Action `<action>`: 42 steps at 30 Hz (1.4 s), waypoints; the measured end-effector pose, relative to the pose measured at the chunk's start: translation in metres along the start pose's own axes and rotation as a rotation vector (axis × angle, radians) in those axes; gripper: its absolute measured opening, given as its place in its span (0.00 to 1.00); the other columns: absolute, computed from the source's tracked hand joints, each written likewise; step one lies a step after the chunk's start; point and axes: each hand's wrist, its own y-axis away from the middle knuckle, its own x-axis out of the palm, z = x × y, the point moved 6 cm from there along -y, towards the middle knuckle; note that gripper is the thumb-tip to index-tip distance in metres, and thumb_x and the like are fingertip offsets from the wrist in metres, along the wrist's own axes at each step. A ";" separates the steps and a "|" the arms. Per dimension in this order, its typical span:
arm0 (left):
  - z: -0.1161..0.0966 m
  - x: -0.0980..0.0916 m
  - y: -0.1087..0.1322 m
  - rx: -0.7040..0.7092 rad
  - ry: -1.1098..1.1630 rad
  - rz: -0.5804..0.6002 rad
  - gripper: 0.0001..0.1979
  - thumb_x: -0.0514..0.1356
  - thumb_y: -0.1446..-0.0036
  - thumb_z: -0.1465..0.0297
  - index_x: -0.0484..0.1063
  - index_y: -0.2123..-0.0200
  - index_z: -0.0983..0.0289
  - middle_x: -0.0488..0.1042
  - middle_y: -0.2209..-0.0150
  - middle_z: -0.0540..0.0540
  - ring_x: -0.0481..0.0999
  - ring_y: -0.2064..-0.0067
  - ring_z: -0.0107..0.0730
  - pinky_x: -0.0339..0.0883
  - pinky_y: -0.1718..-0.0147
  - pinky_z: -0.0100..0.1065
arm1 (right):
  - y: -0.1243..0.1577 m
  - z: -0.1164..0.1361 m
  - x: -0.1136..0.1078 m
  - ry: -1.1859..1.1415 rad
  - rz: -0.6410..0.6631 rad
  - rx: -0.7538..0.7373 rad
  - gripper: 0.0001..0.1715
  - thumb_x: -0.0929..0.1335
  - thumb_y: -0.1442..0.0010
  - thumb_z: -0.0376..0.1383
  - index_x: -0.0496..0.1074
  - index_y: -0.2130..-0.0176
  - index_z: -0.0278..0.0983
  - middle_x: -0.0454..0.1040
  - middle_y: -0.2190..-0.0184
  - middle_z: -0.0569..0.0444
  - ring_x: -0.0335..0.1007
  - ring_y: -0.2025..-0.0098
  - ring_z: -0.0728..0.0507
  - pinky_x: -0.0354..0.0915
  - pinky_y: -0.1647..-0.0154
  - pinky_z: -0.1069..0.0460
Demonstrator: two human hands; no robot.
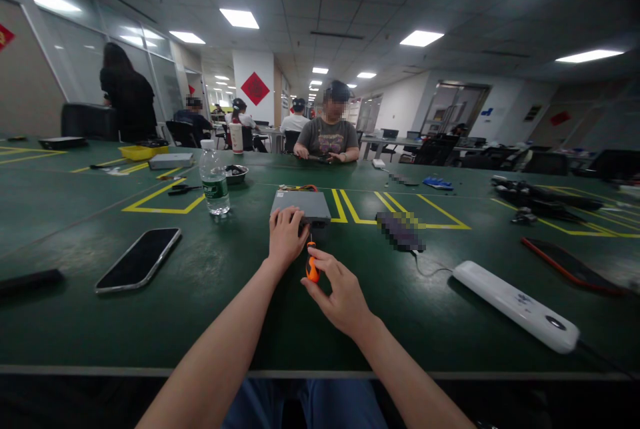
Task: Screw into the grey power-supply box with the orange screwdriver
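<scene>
Right hand [344, 294]: fingers are pinching an orange screwdriver [313, 271], pointing it at a power supply [309, 201].
Left hand [285, 241]: fingers are gripping the supply's near left corner.

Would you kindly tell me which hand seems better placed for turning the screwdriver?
Probably the right hand: it holds the orange screwdriver, its shaft pointing toward the grey box, while the left hand rests on that box.
</scene>
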 end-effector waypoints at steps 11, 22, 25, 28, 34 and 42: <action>0.000 0.001 0.000 0.009 -0.006 -0.004 0.13 0.54 0.44 0.66 0.65 0.55 0.59 0.68 0.51 0.56 0.64 0.46 0.38 0.46 0.42 0.44 | -0.002 0.006 0.003 -0.020 0.090 -0.037 0.15 0.61 0.36 0.36 0.63 0.50 0.38 0.61 0.45 0.43 0.67 0.51 0.41 0.64 0.52 0.45; 0.001 0.002 0.000 0.015 -0.009 -0.015 0.13 0.55 0.45 0.66 0.65 0.55 0.59 0.69 0.51 0.56 0.64 0.47 0.38 0.47 0.42 0.44 | -0.001 0.008 0.005 -0.055 0.134 -0.041 0.20 0.61 0.37 0.35 0.59 0.45 0.38 0.60 0.45 0.44 0.63 0.47 0.41 0.63 0.49 0.45; 0.001 0.002 0.000 0.018 -0.008 -0.015 0.13 0.55 0.45 0.66 0.65 0.55 0.59 0.69 0.51 0.56 0.64 0.47 0.38 0.47 0.42 0.44 | -0.002 0.008 0.007 -0.042 0.147 -0.051 0.17 0.61 0.36 0.36 0.63 0.48 0.39 0.61 0.45 0.45 0.64 0.49 0.40 0.63 0.50 0.44; 0.001 0.002 0.000 0.017 -0.006 -0.017 0.13 0.55 0.45 0.66 0.65 0.55 0.59 0.69 0.52 0.56 0.64 0.47 0.38 0.47 0.42 0.44 | -0.002 0.005 0.007 -0.040 0.121 -0.039 0.15 0.62 0.36 0.38 0.62 0.50 0.38 0.63 0.45 0.45 0.64 0.49 0.39 0.63 0.51 0.43; 0.001 0.001 0.000 0.012 0.000 -0.020 0.13 0.55 0.45 0.66 0.66 0.55 0.59 0.69 0.52 0.56 0.65 0.47 0.37 0.47 0.42 0.44 | -0.002 0.003 0.005 -0.058 0.108 -0.009 0.16 0.62 0.37 0.38 0.60 0.50 0.38 0.64 0.47 0.45 0.63 0.47 0.40 0.63 0.49 0.44; 0.001 0.002 -0.001 0.008 0.000 -0.011 0.13 0.54 0.44 0.66 0.66 0.55 0.59 0.69 0.52 0.56 0.65 0.47 0.37 0.46 0.42 0.44 | -0.003 0.006 0.007 -0.053 0.154 -0.015 0.16 0.61 0.37 0.36 0.62 0.49 0.39 0.61 0.45 0.46 0.62 0.46 0.40 0.62 0.48 0.43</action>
